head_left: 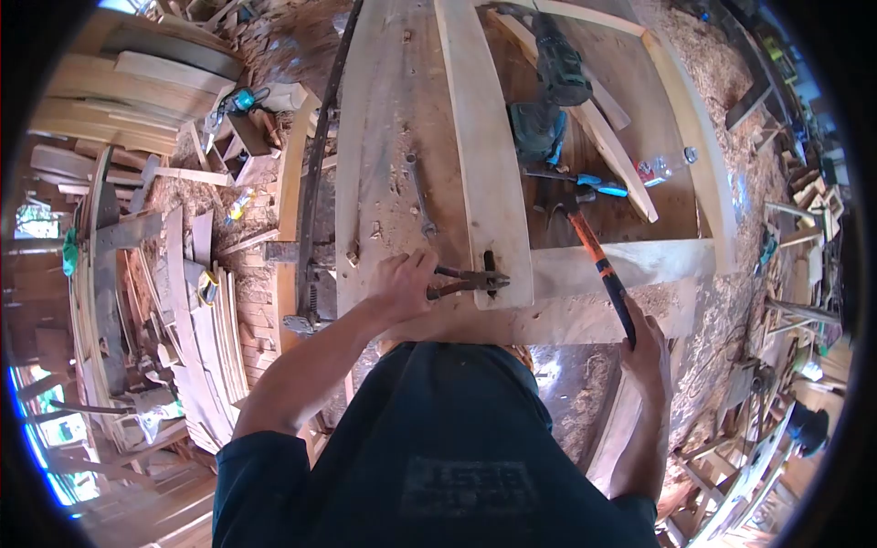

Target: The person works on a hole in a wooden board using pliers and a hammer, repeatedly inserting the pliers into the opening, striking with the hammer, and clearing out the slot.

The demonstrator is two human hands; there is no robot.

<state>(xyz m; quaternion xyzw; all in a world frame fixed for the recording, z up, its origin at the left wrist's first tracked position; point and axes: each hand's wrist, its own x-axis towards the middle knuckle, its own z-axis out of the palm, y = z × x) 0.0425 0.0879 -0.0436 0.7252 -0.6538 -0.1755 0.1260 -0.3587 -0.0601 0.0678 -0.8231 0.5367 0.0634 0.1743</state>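
Observation:
My left hand [406, 285] is closed around the handles of a pair of pliers [470, 280]. The pliers' jaws lie over a dark slot [491, 265] near the end of a long pale board [484, 155]; whether they grip anything there is too small to tell. In my right hand [646, 342] is a hammer [600, 260] with an orange and black handle, held near its end. Its head points away from me, over the frame's inner corner beside a blue-handled tool [598, 185].
A wrench [420, 196] lies on the workbench [384, 201] left of the board. Inside the wooden frame [671, 87] are a green power drill [544, 110], a loose wooden strip [617, 160] and a clear bottle [665, 166]. Stacked planks [137, 91] and wood shavings surround the bench.

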